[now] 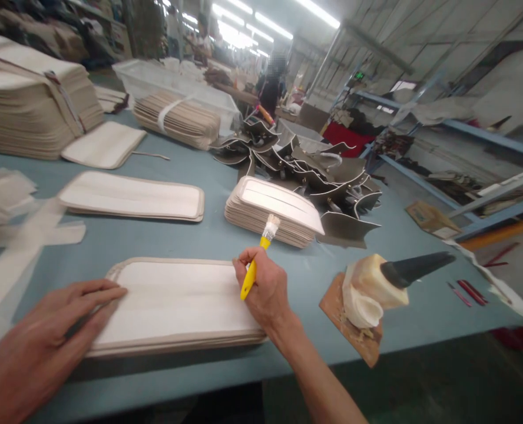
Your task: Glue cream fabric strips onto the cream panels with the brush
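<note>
My right hand is closed round the yellow handle of a paintbrush, its pale bristles pointing away from me. That hand rests at the right end of a stack of white panels with beige borders. Fingers stretched out, my left hand lies at the stack's left end, fingertips touching the top panel. Just beyond the brush stands a smaller pile of similar panels. To the right, a glue-crusted container with a dark spout or handle sits on a brown board.
Dark grey pieces with pale edges are heaped behind the small pile. Further panels lie at left, before a tall strapped stack and a clear plastic bin. White strips lie far left; red pens are at right.
</note>
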`<state>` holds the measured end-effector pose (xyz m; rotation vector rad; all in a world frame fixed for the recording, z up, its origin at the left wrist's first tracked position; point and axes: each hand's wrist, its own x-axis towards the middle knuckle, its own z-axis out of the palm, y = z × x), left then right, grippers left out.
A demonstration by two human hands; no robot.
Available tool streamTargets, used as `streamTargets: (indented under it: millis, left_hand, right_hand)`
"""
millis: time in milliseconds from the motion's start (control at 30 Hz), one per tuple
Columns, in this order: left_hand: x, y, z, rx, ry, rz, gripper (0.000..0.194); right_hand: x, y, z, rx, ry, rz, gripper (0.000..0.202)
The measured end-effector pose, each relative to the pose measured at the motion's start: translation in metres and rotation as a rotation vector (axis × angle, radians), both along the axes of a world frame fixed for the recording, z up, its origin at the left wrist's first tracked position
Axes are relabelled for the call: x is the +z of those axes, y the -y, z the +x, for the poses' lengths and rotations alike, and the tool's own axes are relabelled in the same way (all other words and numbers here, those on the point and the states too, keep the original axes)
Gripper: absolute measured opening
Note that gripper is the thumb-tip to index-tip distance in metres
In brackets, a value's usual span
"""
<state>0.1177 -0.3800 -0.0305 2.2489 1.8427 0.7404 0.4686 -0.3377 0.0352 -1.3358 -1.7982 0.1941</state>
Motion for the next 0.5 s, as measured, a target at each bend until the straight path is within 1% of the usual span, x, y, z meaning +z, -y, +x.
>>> streamTargets:
  millis: [67, 133, 167, 233, 267, 300, 367, 400, 433, 467, 500]
  left_hand:
    - [0.0, 0.001, -0.001, -0.019, 0.111, -0.008, 0.038]
    - [0.007, 0.002, -0.001, 0.018, 0.182, -0.026, 0.038]
    - [0.014, 0.002, 0.001, 0.065, 0.181, -0.014, 0.04]
    - [0.035, 0.0, 0.011, 0.161, 0.11, 0.068, 0.046]
    - [0.047, -0.003, 0.02, 0.193, 0.051, 0.138, 0.05]
    - [0.058, -0.008, 0.031, 0.187, -0.009, 0.192, 0.053]
    - [0.078, -0.021, 0.06, 0.127, -0.082, 0.275, 0.053]
    - [0.084, -0.029, 0.077, 0.047, -0.103, 0.284, 0.051]
    - [0.086, -0.038, 0.093, 0.003, -0.118, 0.283, 0.048]
    - [0.085, -0.047, 0.109, -0.026, -0.133, 0.278, 0.046]
    - [0.082, -0.054, 0.123, -0.037, -0.147, 0.271, 0.043]
  right_hand:
    - [-0.003, -0.008, -0.01, 0.016, 0.027, -0.022, 0.009]
    - [-0.006, -0.013, -0.019, 0.016, 0.059, -0.051, 0.006]
    - [-0.008, -0.015, -0.023, 0.013, 0.078, -0.064, 0.006]
    - [-0.01, -0.017, -0.03, 0.003, 0.12, -0.082, 0.008]
    - [-0.011, -0.018, -0.034, -0.004, 0.139, -0.09, 0.009]
    - [-0.012, -0.019, -0.037, -0.014, 0.156, -0.093, 0.01]
    - [-0.014, -0.021, -0.044, -0.043, 0.178, -0.088, 0.012]
    - [-0.015, -0.022, -0.047, -0.057, 0.183, -0.083, 0.012]
    - [-0.017, -0.023, -0.05, -0.069, 0.186, -0.076, 0.013]
    - [-0.018, -0.025, -0.053, -0.078, 0.187, -0.067, 0.013]
    - [-0.02, -0.026, -0.055, -0.086, 0.186, -0.059, 0.014]
